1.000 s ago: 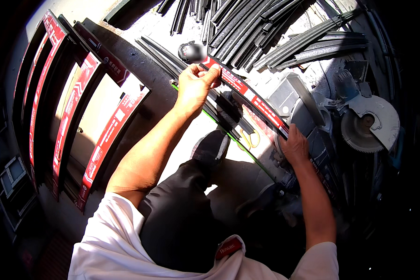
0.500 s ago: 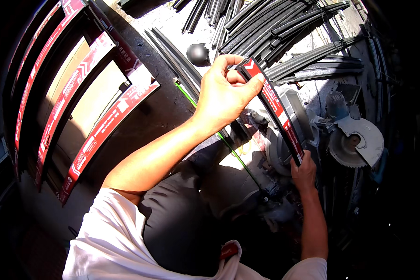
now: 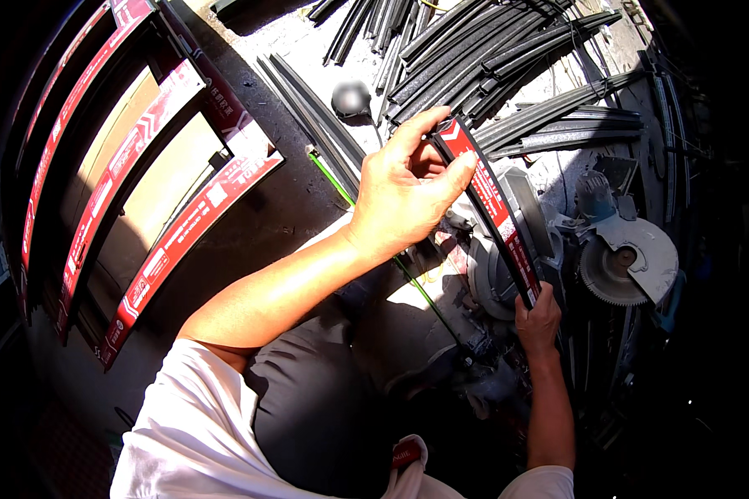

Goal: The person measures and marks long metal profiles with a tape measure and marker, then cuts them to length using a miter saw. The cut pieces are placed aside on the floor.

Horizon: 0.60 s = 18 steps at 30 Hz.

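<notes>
A long black profile strip (image 3: 494, 206) with a red printed film on its face slants in front of me. Its upper end rests between the thumb and fingers of my left hand (image 3: 412, 187); the index finger reaches past that end. Around the lower end my right hand (image 3: 538, 320) is closed. Just behind the strip is the grey round base (image 3: 484, 279) of a miter saw, partly covered by it. The saw's toothed blade (image 3: 601, 276) and pale guard (image 3: 651, 256) are to the right of my right hand.
Red-filmed frames (image 3: 171, 237) stand on the left around tan panels. Bundles of black profiles (image 3: 466, 62) lie at the far side, with more black lengths (image 3: 308, 108) near a dark round object (image 3: 351, 98). A thin green rod (image 3: 429, 301) runs diagonally below my left forearm.
Both hands still hold the strip. Its upper end has shifted slightly nearer and to the right, and my left index finger has straightened. The view has moved a little.
</notes>
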Motion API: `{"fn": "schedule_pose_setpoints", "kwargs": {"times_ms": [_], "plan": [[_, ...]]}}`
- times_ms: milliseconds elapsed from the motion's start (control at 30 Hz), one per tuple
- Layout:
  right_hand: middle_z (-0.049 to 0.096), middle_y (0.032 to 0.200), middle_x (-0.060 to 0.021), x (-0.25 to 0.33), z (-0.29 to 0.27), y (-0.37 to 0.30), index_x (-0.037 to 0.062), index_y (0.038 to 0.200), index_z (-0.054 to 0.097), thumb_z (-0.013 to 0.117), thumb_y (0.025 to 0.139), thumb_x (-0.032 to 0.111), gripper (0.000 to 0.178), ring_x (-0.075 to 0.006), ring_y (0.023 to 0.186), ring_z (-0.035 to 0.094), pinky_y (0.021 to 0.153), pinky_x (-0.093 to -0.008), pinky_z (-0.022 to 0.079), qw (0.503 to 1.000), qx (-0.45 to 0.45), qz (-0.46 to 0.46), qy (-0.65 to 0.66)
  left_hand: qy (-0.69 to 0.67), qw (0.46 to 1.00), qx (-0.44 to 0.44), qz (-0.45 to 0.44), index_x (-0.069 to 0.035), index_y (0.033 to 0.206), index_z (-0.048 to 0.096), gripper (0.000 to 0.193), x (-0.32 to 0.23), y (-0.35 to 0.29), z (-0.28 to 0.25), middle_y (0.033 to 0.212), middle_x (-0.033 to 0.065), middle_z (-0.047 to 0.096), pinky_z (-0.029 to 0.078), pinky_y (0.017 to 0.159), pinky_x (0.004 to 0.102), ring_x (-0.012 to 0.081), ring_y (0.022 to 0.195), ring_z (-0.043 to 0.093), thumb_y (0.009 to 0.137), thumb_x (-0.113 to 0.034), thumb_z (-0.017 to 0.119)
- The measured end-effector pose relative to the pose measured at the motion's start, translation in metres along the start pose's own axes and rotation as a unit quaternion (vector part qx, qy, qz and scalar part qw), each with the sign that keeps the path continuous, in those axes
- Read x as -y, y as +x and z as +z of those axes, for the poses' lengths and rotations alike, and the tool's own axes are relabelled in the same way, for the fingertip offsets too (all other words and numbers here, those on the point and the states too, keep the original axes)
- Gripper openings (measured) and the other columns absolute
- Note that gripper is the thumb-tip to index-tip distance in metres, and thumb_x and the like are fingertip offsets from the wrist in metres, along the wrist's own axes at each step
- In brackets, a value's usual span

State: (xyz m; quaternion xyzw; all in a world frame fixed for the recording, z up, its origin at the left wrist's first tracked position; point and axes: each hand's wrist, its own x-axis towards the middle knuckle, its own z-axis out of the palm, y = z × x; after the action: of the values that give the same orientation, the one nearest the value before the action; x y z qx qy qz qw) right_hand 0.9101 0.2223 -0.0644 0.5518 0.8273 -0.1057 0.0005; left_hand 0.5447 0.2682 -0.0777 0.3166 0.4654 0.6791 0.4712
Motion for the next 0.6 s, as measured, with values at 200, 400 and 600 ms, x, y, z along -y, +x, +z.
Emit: {"fn": "schedule_pose_setpoints", "kwargs": {"times_ms": [200,400,600], "plan": [[0.067,0.096,-0.0249,-0.0024,0.0067,-0.002,-0.0012,0.119,0.054,0.083,0.088,0.016,0.046,-0.0475,0.088,0.068,0.073,-0.0535,0.055,1.0,-0.014,-0.014,-0.014,0.009,1.0,-0.005,0.026,0.001,0.144,0.056,0.055,0.0075,-0.0019,-0.0009,0.102,0.0052,0.074,0.058,0.078,0.0234,0.0068,0.088,0.069,0.094,-0.005,0.079],[0.068,0.097,-0.0255,-0.0025,0.005,0.0024,-0.004,0.123,0.056,0.062,0.103,0.048,0.056,-0.0471,0.085,0.07,0.074,-0.0521,0.056,0.996,-0.032,-0.077,0.018,0.017,0.999,-0.012,0.04,0.002,0.143,0.056,0.054,0.006,-0.0036,-0.0018,0.093,0.0056,0.076,0.058,0.075,0.0238,0.0056,0.08,0.068,0.095,-0.007,0.079],[0.069,0.1,-0.0256,-0.004,0.0104,0.0018,-0.0052,0.126,0.057,0.046,0.107,0.057,0.066,-0.0472,0.086,0.07,0.073,-0.0512,0.057,0.996,-0.049,-0.067,0.018,0.002,0.999,-0.012,0.035,0.001,0.144,0.056,0.054,0.0078,-0.004,-0.0008,0.093,0.0051,0.075,0.057,0.074,0.0231,0.005,0.08,0.068,0.095,-0.006,0.078]]}}
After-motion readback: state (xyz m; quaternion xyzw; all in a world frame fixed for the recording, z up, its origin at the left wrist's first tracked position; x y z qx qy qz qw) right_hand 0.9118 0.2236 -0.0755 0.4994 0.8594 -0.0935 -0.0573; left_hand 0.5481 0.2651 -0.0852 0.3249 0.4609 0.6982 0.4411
